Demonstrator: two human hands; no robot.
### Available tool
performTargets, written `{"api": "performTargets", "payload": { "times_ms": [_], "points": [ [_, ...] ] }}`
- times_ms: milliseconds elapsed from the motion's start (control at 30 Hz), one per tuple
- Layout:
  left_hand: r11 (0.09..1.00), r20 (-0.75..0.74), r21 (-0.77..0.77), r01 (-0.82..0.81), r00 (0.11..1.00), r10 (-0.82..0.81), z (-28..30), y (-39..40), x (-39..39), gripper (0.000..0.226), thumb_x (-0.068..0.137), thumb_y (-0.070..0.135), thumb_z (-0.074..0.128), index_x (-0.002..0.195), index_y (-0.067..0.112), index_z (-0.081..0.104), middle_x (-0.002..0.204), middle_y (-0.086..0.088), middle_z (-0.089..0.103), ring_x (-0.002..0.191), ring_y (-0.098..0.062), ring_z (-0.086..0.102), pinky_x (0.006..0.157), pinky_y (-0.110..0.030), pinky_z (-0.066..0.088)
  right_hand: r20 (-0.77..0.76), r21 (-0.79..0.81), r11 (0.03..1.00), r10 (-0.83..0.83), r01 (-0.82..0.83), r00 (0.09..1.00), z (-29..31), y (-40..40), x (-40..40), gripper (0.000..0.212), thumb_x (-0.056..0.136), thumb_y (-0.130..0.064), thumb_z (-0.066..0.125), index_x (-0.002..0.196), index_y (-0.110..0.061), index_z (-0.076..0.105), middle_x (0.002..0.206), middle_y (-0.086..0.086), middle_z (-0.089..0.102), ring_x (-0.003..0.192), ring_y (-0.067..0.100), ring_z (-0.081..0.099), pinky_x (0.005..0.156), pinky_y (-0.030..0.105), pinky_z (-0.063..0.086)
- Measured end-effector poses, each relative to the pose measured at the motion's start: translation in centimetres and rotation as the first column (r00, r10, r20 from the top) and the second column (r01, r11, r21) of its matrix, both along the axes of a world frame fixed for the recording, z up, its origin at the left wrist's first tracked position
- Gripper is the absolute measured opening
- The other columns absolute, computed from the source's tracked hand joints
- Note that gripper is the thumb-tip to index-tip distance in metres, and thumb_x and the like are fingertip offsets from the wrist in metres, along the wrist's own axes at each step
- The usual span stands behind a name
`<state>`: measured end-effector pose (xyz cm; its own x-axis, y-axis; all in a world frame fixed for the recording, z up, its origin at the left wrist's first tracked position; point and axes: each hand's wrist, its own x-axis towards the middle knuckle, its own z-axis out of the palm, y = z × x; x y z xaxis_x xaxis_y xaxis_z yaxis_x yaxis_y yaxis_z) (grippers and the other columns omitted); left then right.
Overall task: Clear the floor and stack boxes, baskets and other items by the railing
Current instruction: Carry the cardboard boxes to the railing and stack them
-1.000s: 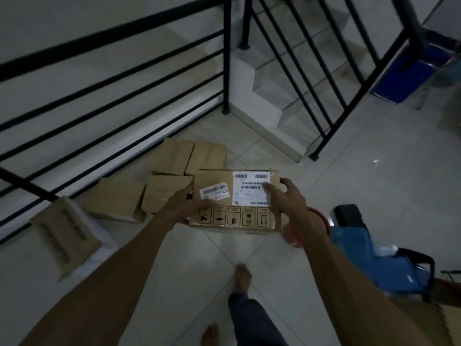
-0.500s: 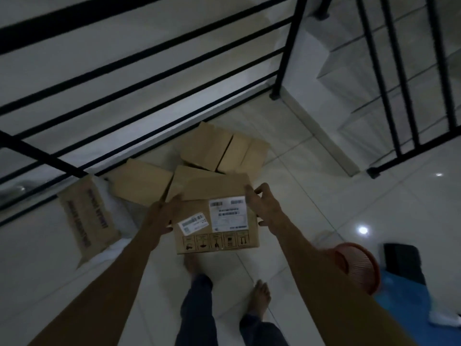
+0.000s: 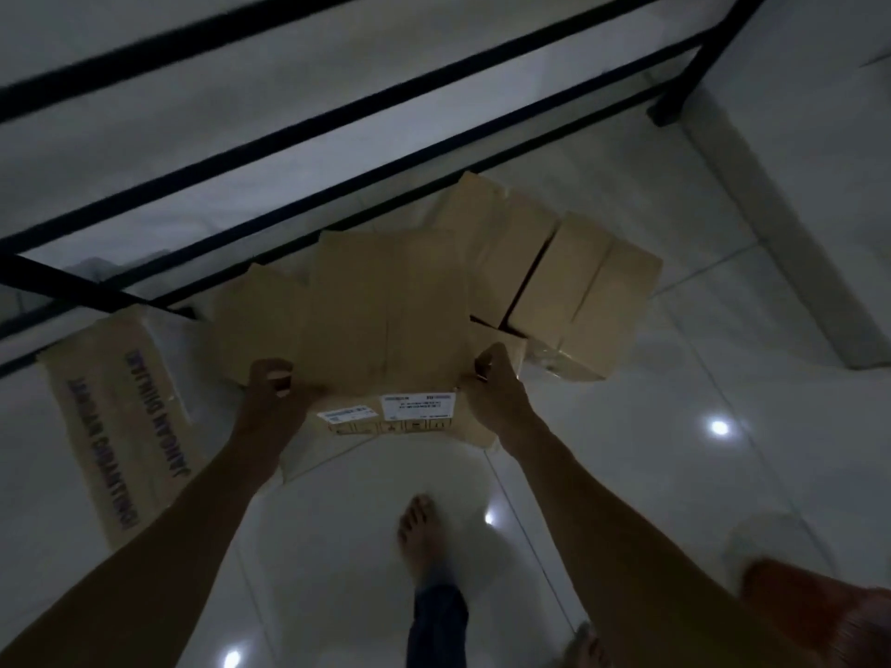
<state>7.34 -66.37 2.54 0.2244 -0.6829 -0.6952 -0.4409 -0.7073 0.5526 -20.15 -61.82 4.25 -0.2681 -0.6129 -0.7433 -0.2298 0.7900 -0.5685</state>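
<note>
Both hands, left hand (image 3: 270, 392) and right hand (image 3: 496, 392), hold the labelled box (image 3: 385, 330) by its sides, over other boxes (image 3: 569, 286) by the railing (image 3: 337, 137). An orange basket (image 3: 819, 614) is not yet stacked, it seems.

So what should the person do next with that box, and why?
Probably lower it a little further and let go. Both the left hand and right hand grip the labelled box by its sides, right over the flattened cardboard lying by the railing.

The person has bare forearms, bare feet and dark blue trousers (image 3: 436, 624).
</note>
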Motion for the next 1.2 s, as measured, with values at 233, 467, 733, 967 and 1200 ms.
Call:
{"api": "performTargets", "payload": {
  "times_ms": [233, 467, 733, 967, 1200],
  "points": [
    [0.984, 0.115, 0.126, 0.126, 0.983, -0.141, -7.4, 1.0, -0.4, 0.085, 0.079, 0.027, 0.082, 0.145, 0.016, 0.03, 0.127, -0.003, 0.043, 0.115, -0.023, 0.05, 0.085, -0.025, 0.039, -0.083, 0.124, 0.99, 0.072, -0.062, 0.994, -8.1, 1.9, 4.4, 0.033, 0.092, -0.009, 0.044, 0.123, -0.015, 0.033, 0.096, 0.01, 0.058, 0.074, 0.025, 0.055, 0.051, 0.025, 0.031],
    [0.904, 0.205, 0.142, 0.403, 0.882, -0.425, -3.3, 0.5, -2.6, 0.092, 0.085, 0.04, 0.075, 0.154, 0.008, 0.024, 0.156, -0.014, 0.024, 0.138, -0.035, 0.037, 0.112, -0.042, 0.037, -0.102, 0.133, 0.982, 0.147, -0.133, 0.984, -4.1, 0.4, 2.8, 0.047, 0.094, -0.023, 0.058, 0.132, -0.006, 0.037, 0.125, 0.015, 0.059, 0.109, 0.034, 0.058, 0.078, 0.031, 0.044],
    [0.785, 0.168, 0.05, 0.617, 0.77, -0.616, 6.5, 3.4, -8.5, 0.062, 0.09, 0.041, 0.07, 0.143, 0.018, 0.048, 0.144, -0.011, 0.051, 0.128, -0.029, 0.05, 0.102, -0.031, 0.043, -0.212, -0.026, 0.943, 0.319, -0.332, 0.924, 5.8, 2.3, -0.5, 0.043, 0.094, -0.034, 0.057, 0.129, -0.011, 0.046, 0.128, 0.012, 0.059, 0.11, 0.031, 0.06, 0.088, 0.041, 0.054],
    [0.779, 0.105, -0.051, 0.625, 0.779, -0.618, 18.9, 13.3, -13.9, 0.044, 0.091, 0.044, 0.067, 0.129, 0.022, 0.062, 0.132, -0.001, 0.06, 0.12, -0.021, 0.058, 0.095, -0.026, 0.045, -0.342, -0.182, 0.874, 0.373, -0.45, 0.862, 17.7, 12.4, -5.1, 0.045, 0.097, -0.037, 0.057, 0.135, -0.014, 0.049, 0.133, 0.011, 0.057, 0.121, 0.028, 0.054, 0.096, 0.038, 0.049],
    [0.705, 0.089, -0.137, 0.696, 0.717, -0.691, 32.5, 26.0, -20.5, 0.036, 0.092, 0.038, 0.068, 0.123, 0.02, 0.064, 0.116, -0.002, 0.063, 0.095, -0.013, 0.056, 0.074, -0.022, 0.045, -0.481, -0.334, 0.821, 0.274, -0.463, 0.833, 31.1, 27.0, -11.1, 0.037, 0.098, -0.035, 0.057, 0.128, -0.013, 0.053, 0.122, 0.01, 0.061, 0.111, 0.027, 0.056, 0.079, 0.029, 0.041]
  ]
}}
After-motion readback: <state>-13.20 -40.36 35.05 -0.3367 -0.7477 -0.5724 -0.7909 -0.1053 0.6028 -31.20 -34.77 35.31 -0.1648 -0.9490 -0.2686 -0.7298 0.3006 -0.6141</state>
